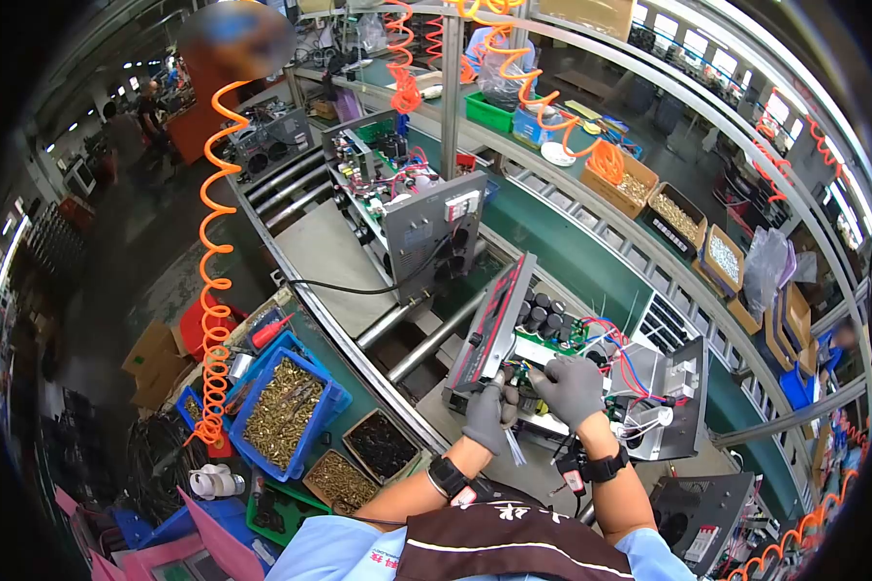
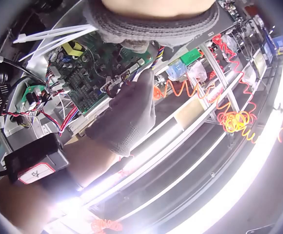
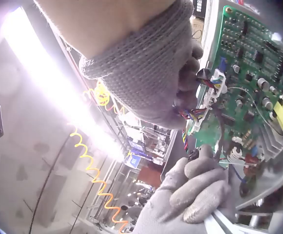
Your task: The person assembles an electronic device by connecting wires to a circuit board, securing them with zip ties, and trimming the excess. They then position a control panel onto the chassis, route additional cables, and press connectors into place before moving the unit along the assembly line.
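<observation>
Both hands wear grey knit gloves and work inside an opened electrical unit, behind its tilted front panel point(image 1: 495, 324). The left hand point(image 1: 484, 418) pinches a multicoloured wire bundle point(image 3: 185, 139) between thumb and forefinger, seen in the right wrist view. Its other fingers curl over white cable ties point(image 3: 218, 223), whose long ends stick out beside the green circuit board point(image 2: 85, 90). My right hand point(image 1: 570, 389) has its fingers curled at the wires beside the white connectors point(image 3: 214, 95) along the board's edge. Its fingertips are partly hidden there.
A second opened unit point(image 1: 431, 237) stands farther along the roller conveyor point(image 1: 426, 358). Blue bin point(image 1: 334, 402) of brass-coloured parts and small boxes of screws sit at left. Orange coiled hose point(image 1: 213, 281) hangs nearby. Cartons of hardware point(image 1: 676, 215) line the far side.
</observation>
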The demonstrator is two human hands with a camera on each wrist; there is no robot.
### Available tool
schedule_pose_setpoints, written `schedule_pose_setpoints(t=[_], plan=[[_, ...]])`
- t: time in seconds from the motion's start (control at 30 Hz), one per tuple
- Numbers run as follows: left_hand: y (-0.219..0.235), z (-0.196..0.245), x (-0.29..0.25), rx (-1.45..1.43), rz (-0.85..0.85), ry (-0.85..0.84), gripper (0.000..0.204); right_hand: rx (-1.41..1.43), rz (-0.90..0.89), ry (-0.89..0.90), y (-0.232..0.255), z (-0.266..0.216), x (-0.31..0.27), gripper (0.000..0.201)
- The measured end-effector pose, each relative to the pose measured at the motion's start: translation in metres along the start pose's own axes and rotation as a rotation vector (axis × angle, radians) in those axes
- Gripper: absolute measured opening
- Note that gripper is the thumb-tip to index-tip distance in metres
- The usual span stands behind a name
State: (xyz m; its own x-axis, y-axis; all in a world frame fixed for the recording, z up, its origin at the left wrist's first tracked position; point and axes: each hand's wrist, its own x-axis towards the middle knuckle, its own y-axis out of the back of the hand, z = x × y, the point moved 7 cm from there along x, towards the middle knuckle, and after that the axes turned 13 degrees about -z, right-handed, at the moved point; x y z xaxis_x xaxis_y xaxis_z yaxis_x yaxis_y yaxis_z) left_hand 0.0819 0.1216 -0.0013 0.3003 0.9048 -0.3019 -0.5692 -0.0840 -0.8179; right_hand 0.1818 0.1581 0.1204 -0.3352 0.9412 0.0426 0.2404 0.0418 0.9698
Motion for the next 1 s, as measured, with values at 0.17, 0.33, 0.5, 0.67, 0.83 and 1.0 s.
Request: schedule_pose_setpoints(t=[0.17,0.33,0.5,0.67,0.83,1.0], plan=[[0.007,-0.01,-0.012,0.0,-0.101,0.053,0.03,0.023,-0.023,-0.058,0.003,0.002,-0.003,0.034],[0.001,-0.001,-0.032,0.266,-0.13,-0.011,0.029,0.015,0.012,-0.018,0.01,-0.007,-0.011,0.035],[-0.014,-0.007,-0.036,0.515,-0.419,0.195,0.03,0.058,0.063,0.008,0.01,-0.007,-0.016,0.034],[-0.009,-0.003,-0.038,0.631,-0.31,0.182,0.037,0.048,0.107,0.09,0.01,-0.007,-0.025,0.033],[0.0,-0.018,-0.037,0.387,-0.404,0.291,0.026,0.11,0.266,0.107,0.024,-0.012,-0.051,0.02],[0.002,-0.038,-0.041,-0.047,-0.497,0.3,0.021,0.326,0.246,0.012,-0.003,-0.001,-0.102,0.015]])
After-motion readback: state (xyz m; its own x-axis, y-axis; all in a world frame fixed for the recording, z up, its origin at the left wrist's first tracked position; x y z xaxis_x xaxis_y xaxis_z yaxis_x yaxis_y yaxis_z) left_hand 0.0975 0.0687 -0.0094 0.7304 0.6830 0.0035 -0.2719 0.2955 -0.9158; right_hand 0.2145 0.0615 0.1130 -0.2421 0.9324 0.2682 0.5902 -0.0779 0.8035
